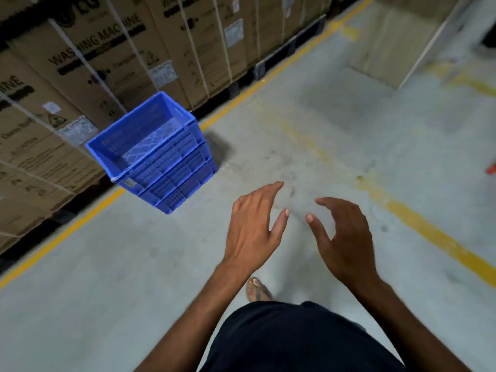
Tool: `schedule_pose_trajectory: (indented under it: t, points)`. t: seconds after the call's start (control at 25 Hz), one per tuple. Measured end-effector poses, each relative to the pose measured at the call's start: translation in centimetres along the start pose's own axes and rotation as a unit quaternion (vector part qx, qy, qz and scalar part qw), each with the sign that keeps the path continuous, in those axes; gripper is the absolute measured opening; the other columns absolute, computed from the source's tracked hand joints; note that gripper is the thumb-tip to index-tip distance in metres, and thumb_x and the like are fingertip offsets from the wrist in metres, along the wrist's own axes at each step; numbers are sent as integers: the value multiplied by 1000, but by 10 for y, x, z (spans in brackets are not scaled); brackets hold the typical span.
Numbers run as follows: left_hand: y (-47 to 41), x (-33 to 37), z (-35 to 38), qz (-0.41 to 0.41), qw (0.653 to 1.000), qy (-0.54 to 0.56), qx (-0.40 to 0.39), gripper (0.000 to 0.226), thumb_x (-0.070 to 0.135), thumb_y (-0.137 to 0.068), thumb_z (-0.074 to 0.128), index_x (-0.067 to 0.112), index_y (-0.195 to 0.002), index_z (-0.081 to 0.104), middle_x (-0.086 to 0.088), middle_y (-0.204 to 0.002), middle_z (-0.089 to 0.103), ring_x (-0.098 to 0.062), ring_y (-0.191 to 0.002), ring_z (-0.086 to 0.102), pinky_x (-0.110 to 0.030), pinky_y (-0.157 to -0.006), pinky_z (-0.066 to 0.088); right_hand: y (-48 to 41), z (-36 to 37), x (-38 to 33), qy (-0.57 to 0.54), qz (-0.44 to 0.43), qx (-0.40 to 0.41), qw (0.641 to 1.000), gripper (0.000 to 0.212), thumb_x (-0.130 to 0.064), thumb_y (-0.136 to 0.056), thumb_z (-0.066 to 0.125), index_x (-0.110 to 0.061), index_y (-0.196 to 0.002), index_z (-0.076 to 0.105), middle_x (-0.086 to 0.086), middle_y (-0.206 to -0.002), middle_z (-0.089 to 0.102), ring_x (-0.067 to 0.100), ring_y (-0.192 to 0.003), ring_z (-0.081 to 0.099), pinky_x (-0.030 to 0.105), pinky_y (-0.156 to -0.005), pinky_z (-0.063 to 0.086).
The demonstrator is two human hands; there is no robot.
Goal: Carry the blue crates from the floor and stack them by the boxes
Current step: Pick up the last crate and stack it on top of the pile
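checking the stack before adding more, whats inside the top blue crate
Nothing shows inside the top blue crate, only its bare lattice floor. The near wall hides a strip of the floor.

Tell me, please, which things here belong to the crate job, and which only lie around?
Job: blue crates, stacked; cardboard boxes beside them; left hand and right hand, both empty.
Not job: yellow floor line; red object at the right edge.

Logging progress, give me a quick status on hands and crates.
Left hand and right hand open, empty. Blue crates stacked beside washing machine boxes. Floor ahead clear.
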State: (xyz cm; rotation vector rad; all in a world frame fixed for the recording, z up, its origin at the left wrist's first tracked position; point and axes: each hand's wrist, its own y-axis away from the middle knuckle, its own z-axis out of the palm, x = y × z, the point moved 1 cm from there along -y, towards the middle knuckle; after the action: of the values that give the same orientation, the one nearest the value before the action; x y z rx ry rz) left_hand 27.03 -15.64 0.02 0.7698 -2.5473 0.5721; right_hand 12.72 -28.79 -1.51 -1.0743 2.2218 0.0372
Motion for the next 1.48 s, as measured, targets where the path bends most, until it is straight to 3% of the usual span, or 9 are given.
schedule_pose_trajectory:
  t: [0.2, 0.36, 0.56, 0.68, 0.92, 1.12, 1.2, 1.32, 1.48]
  points:
    - [62, 109, 87, 130, 982, -15, -136, 57, 46, -100, 47, 27, -152, 31, 13, -143, 49, -7, -128, 48, -34, -110, 32, 135, -67, 82, 16, 137, 54, 989, 31, -36, -92, 66, -20, -119, 64, -6, -124, 62, 15, -118, 55, 31, -98, 43]
    - [131, 208, 165, 205, 947, 2, -247, 61, 48, -98, 46, 32, -153, 26, 14, -143, 49, -6, -130, 48, -31, -108, 31, 274, -126, 156, -21, 301, 79, 950, 33, -51, -94, 58, -34, -122, 57, -17, -126, 57, 5, -121, 48, 34, -101, 45]
    - [245, 348, 229, 308, 894, 72, -316, 58, 46, -97, 51, 28, -150, 35, 11, -147, 46, -9, -132, 46, -31, -108, 36, 437, -205, 212, 16, 390, 152, 908, 37, -55, -93, 59, -32, -122, 59, -18, -124, 58, 2, -119, 50, 27, -99, 45]
    - [281, 415, 260, 394, 838, 73, -370, 59, 44, -96, 53, 28, -150, 36, 10, -145, 47, -10, -130, 48, -32, -107, 39, 498, -239, 233, 30, 456, 222, 861, 36, -53, -93, 60, -30, -120, 62, -18, -123, 60, 1, -117, 51, 25, -98, 43]
    - [317, 521, 334, 515, 731, 70, -442, 51, 35, -98, 53, 27, -148, 41, 10, -144, 50, -10, -130, 47, -33, -107, 40, 588, -271, 286, 68, 539, 232, 807, 32, -48, -92, 61, -29, -117, 63, -13, -120, 63, 9, -112, 58, 21, -93, 36]
    - [347, 637, 406, 566, 618, 93, -538, 58, 57, -99, 32, 34, -152, 28, 15, -148, 42, -5, -133, 40, -31, -109, 33, 643, -347, 352, 123, 600, 302, 731, 28, -45, -94, 60, -29, -117, 62, -14, -121, 61, 10, -115, 55, 26, -95, 41]
    - [352, 695, 429, 571, 587, 91, -567, 62, 56, -96, 39, 36, -153, 23, 15, -145, 42, -6, -132, 40, -30, -108, 31, 658, -380, 375, 141, 618, 326, 702, 28, -43, -95, 60, -28, -118, 61, -14, -121, 60, 11, -115, 54, 26, -95, 40]
    - [368, 775, 458, 619, 559, 69, -548, 65, 46, -90, 51, 37, -150, 27, 17, -140, 46, -8, -128, 45, -31, -107, 34, 677, -426, 411, 144, 635, 366, 664, 31, -44, -94, 60, -26, -120, 62, -13, -122, 60, 11, -115, 54, 24, -95, 38]
    - [408, 855, 494, 736, 525, 58, -423, 53, 52, -90, 52, 31, -139, 49, 14, -131, 57, -11, -120, 55, -35, -101, 39, 733, -468, 450, 177, 658, 342, 647, 36, -45, -95, 58, -23, -122, 62, -8, -130, 58, 16, -122, 51, 29, -97, 38]
